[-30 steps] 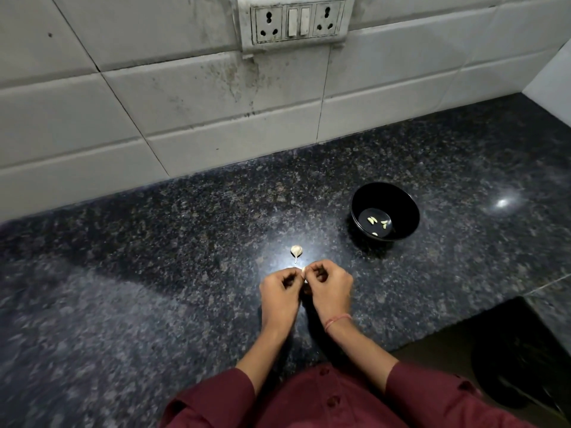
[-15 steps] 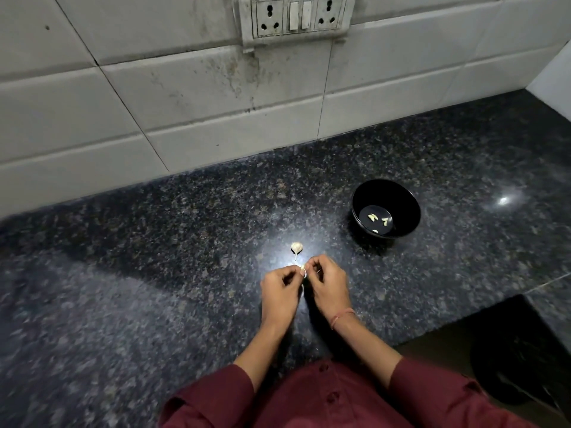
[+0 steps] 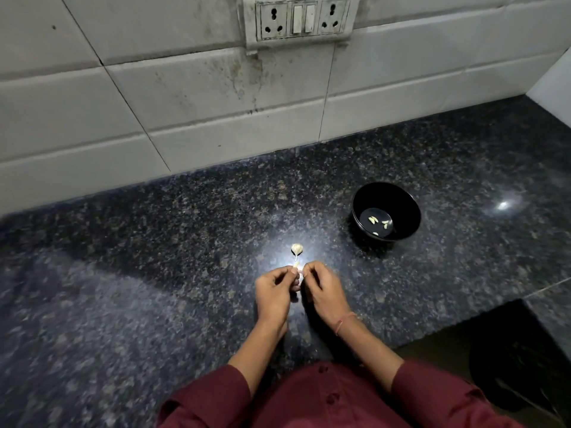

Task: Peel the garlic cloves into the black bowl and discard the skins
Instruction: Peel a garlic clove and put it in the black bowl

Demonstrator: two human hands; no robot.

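hands, left point(image 3: 273, 288) and right point(image 3: 324, 291), pinch one garlic clove point(image 3: 297, 268).

Dim overall, lit from above; the dark desk point(image 3: 154, 288) carries a small hard glare spot at right and a softer bright patch at centre; a broad shadow crosses its left; the black bowl point(image 3: 401, 205) shows a faint sheen inside; tile lines on the wall point(image 3: 185, 103) bow toward the edges; the lower right corner is nearly black.
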